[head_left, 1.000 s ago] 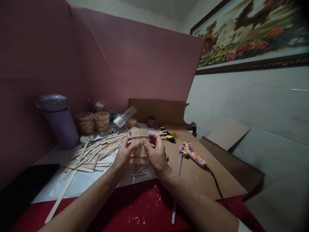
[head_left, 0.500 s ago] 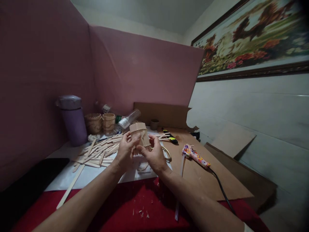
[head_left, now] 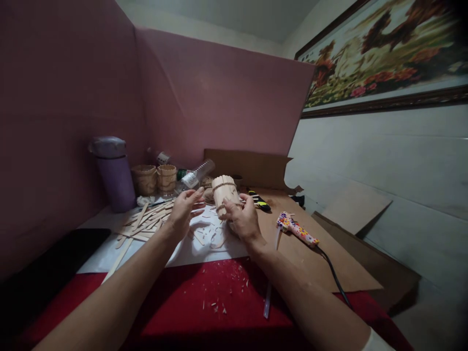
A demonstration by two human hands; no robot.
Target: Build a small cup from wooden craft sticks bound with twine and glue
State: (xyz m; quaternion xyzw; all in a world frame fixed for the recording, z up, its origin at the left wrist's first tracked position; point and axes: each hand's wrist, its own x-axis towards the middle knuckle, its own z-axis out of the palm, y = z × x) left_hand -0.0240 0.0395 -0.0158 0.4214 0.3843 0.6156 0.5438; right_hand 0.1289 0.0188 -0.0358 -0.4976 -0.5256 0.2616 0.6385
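Note:
My right hand (head_left: 245, 217) grips a small cup made of upright wooden craft sticks (head_left: 224, 191), with a band of twine near its top and another lower down. The cup leans slightly above the white sheet (head_left: 183, 256). To its left, my left hand (head_left: 185, 209) is apart from the cup, fingers spread with nothing in them. A heap of loose craft sticks (head_left: 146, 222) lies on the sheet beyond my left forearm. Small wood scraps lie on the sheet below my hands.
A flower-patterned glue gun (head_left: 297, 230) rests on the brown cardboard (head_left: 329, 268) at right, with a yellow-black utility knife (head_left: 260, 201) behind it. At the back left stand a purple tumbler (head_left: 115, 178), two wooden cups (head_left: 167, 179) and a clear plastic bottle (head_left: 197, 175).
My left hand has let go of the stick cup and moved left, its fingers opening. The cup has shifted a little right in my right hand.

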